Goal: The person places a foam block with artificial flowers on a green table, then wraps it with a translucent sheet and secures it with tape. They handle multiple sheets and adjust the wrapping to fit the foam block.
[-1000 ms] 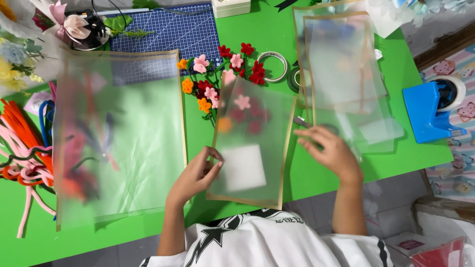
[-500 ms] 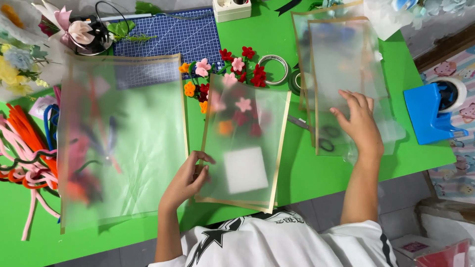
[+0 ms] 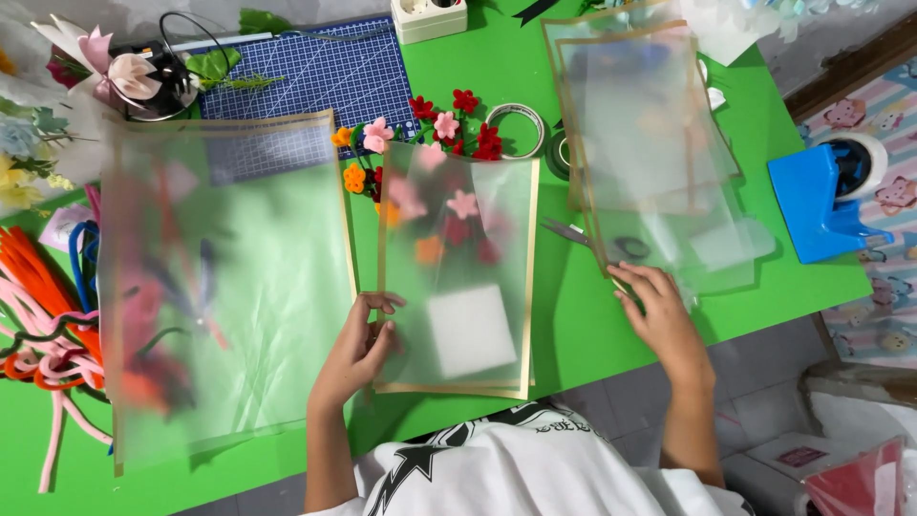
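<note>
a green table [image 3: 564, 315] carries three frosted gold-edged sheets. the left hand [image 3: 358, 346] pinches the left edge of the middle sheet [image 3: 458, 268], which lies flat over small felt flowers [image 3: 449, 124]. the right hand [image 3: 659, 311], fingers loosely spread, rests on the corner of the right sheet [image 3: 650, 153] near the scissors [image 3: 597, 239]. dragging either sheet could likely scatter the flowers or snag the blades.

Frosted translucent plastic sheets [image 3: 458, 268], matt green tabletop [image 3: 573, 325], fuzzy pipe cleaners [image 3: 38, 306], glossy blue tape dispenser [image 3: 812, 205]
</note>
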